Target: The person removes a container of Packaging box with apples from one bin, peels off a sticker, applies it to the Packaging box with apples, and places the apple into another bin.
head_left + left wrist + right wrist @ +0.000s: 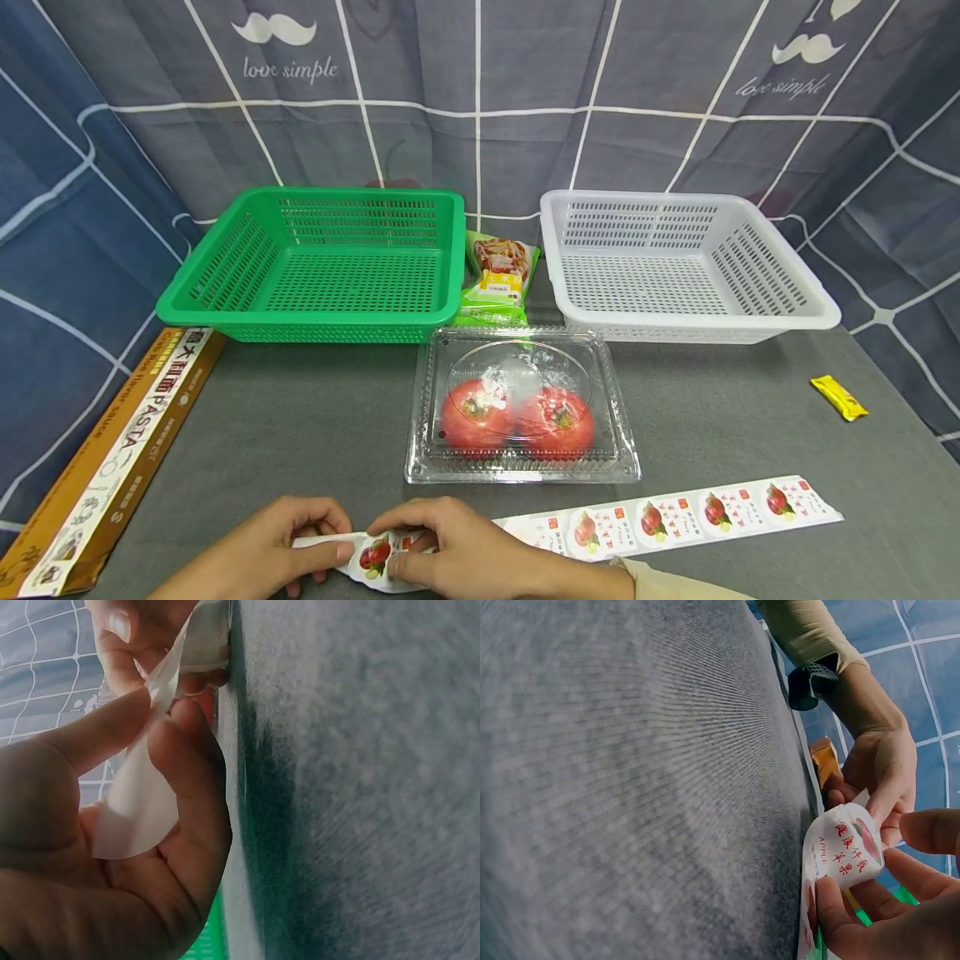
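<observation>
A long white strip of apple stickers (660, 527) lies along the front of the table, its left end raised between both hands. My left hand (258, 550) pinches that end between thumb and fingers. Just to the right, my right hand (468, 550) pinches the strip by a sticker with a red apple picture. In the left wrist view the bare white end of the strip (142, 799) curls inside the left hand. The right wrist view shows the strip bent over at a printed label (844, 851). Behind the hands stands a clear lidded box (521, 471) with two tomatoes (476, 421).
A green basket (315, 318) and a white basket (690, 321) stand at the back. Between them lies a green food packet (491, 308). A long pasta box (127, 442) lies at the left edge, a small yellow packet (838, 397) at the right.
</observation>
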Tool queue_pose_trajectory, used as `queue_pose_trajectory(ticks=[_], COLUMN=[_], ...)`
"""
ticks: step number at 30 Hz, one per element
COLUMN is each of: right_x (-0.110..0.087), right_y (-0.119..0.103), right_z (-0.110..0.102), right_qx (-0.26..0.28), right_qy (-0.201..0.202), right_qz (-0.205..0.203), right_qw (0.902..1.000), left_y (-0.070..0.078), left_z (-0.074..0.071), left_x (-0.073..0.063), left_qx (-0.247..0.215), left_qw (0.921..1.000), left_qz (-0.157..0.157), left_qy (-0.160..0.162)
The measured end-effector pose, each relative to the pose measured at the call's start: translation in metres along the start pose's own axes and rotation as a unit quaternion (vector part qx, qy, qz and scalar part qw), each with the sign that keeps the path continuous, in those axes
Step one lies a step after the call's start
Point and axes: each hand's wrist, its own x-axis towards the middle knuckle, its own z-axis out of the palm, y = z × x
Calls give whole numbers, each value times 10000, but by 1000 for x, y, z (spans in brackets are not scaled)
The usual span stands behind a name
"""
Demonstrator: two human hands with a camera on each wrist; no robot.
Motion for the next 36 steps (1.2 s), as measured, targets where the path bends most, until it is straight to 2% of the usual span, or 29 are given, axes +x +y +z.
queue_pose_trajectory(ticks=[4,7,11,17,24,31,36], right_x=[0,0,1,2,2,2,1], right_y=[-1,-1,-2,-2,-3,-1,0], right_z=[0,1,1,2,3,4,4], right_qx=[-38,-5,-9,29,138,-156,-43], right_qy=[120,202,288,254,204,309,363], right_qz=[-41,-26,12,116,95,-29,-132], right_qw=[9999,9998,9996,9996,9997,9994,9992], left_y=[3,5,5,5,6,3,-2], left_z=[0,0,0,-2,-3,-4,-6], left_x=[2,2,1,1,1,2,2], left_qx=[-236,-338,-378,-767,-1049,-1114,-828], left_qw=[9990,9981,9984,9958,9918,9903,9932], left_qz=[-366,-505,-416,-168,-426,89,347], left_qy=[-65,-67,-98,-475,-594,-826,-738])
